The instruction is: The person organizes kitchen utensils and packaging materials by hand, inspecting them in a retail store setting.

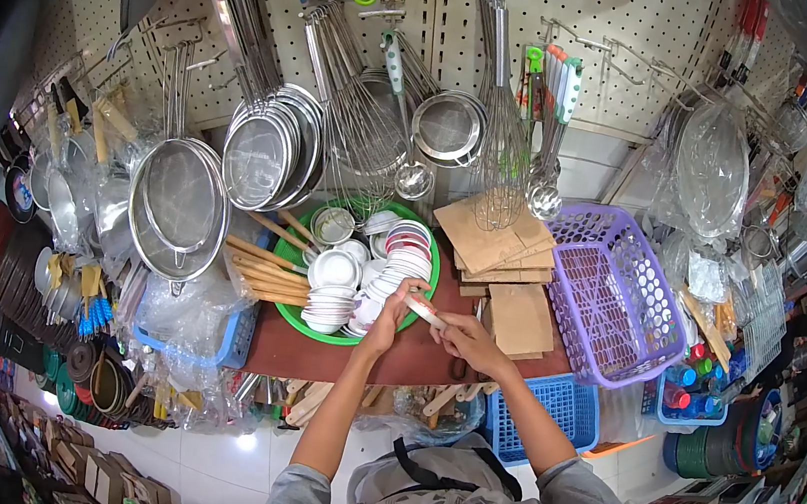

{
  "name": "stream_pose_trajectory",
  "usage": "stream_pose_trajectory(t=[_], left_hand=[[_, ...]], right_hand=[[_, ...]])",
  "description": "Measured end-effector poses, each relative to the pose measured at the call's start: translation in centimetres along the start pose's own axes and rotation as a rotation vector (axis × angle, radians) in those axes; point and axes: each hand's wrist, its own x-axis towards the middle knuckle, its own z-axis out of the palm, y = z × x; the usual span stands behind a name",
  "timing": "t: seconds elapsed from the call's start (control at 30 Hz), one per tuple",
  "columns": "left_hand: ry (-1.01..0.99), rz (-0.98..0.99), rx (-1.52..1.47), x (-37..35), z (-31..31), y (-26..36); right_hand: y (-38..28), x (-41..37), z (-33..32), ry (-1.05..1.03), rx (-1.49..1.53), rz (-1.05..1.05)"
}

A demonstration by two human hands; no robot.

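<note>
Between my two hands is a small white bowl [425, 309] with red marking, tilted on its side. My left hand [389, 319] grips it from the left, fingers closed at its upper edge. From the right, the fingers of my right hand [469, 342] pinch its lower right end. Just behind my left hand stands a round green basin [432, 286] with stacked small white bowls [328, 305], some red-rimmed. Brown paper pieces [520, 319] lie in piles on the reddish-brown table, beyond and right of my right hand. Near that wrist is a dark-handled tool [458, 368], partly hidden.
A purple perforated basket [657, 359] stands at the table's right, with a blue basket [555, 412] below the front edge. Wooden handles [272, 276] jut over the basin's left side. Strainers [178, 199] and whisks [501, 178] hang low from the pegboard behind.
</note>
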Motion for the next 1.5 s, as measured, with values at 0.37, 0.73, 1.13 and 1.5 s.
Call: stream_pose_trajectory(t=[0.37, 0.73, 1.13, 1.5], left_hand=[[-0.037, 0.033, 0.063, -0.1, 0.0, 0.0], [-0.035, 0.062, 0.117, -0.2, 0.6, 0.2], [0.018, 0.061, 0.276, -0.5, 0.6, -0.2], [0.007, 0.046, 0.273, -0.5, 1.0, 0.2]], right_hand=[[0.2, 0.1, -0.5, -0.043, -0.046, 0.028], [0.6, -0.1, -0.7, -0.057, -0.071, 0.071], [0.7, -0.1, -0.4, -0.016, -0.269, 0.052], [-0.2, -0.5, -0.6, 0.051, -0.209, 0.067]])
